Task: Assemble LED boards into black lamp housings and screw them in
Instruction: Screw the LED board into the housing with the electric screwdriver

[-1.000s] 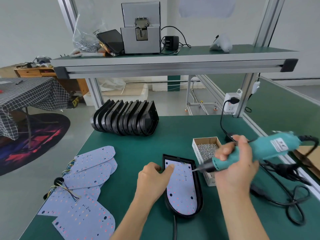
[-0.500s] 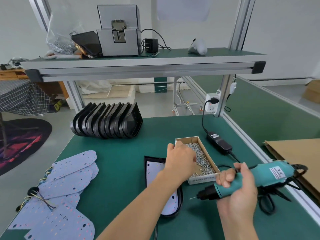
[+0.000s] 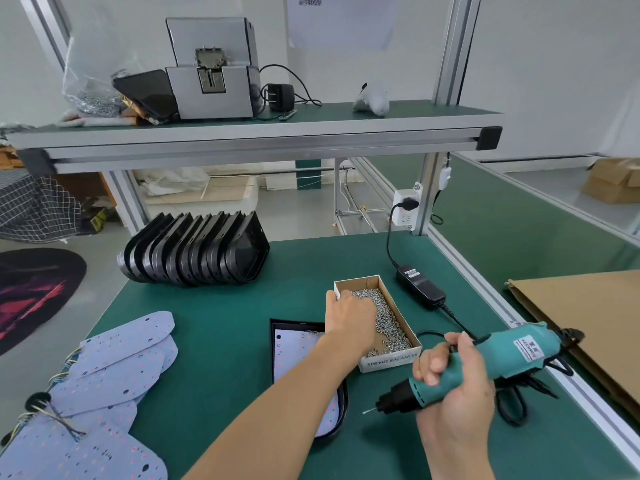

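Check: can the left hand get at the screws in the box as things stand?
Probably yes. The left hand already reaches into the open-topped screw box, over the screws; nothing covers them. Whether it has pinched one is hidden.
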`<action>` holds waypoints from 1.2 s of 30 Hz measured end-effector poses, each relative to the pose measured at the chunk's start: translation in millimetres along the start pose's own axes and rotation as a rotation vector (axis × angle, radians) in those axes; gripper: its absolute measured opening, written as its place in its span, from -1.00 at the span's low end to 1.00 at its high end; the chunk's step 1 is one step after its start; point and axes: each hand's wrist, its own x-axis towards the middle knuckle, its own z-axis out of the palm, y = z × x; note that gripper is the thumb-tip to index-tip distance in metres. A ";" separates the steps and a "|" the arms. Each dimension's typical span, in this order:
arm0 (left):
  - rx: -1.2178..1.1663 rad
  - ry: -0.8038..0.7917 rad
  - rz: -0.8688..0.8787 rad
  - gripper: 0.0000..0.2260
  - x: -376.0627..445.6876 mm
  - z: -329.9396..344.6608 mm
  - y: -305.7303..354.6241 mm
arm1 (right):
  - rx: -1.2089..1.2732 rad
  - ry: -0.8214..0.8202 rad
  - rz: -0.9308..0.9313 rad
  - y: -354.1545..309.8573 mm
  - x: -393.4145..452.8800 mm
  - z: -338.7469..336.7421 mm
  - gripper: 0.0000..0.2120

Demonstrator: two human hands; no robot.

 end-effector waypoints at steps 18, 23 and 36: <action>-1.516 0.092 -0.021 -0.96 -141.3 -46.3 -68.6 | 0.219 -0.138 0.012 -15.4 -4.4 45.9 -0.75; -1.685 0.101 -0.048 -0.86 -159.6 -48.7 -79.7 | 0.266 -0.178 -0.001 -19.1 -7.9 62.1 -0.73; -1.746 0.076 -0.042 -0.74 -176.3 -45.2 -77.6 | 0.284 -0.196 0.013 -16.4 -16.2 73.5 -0.72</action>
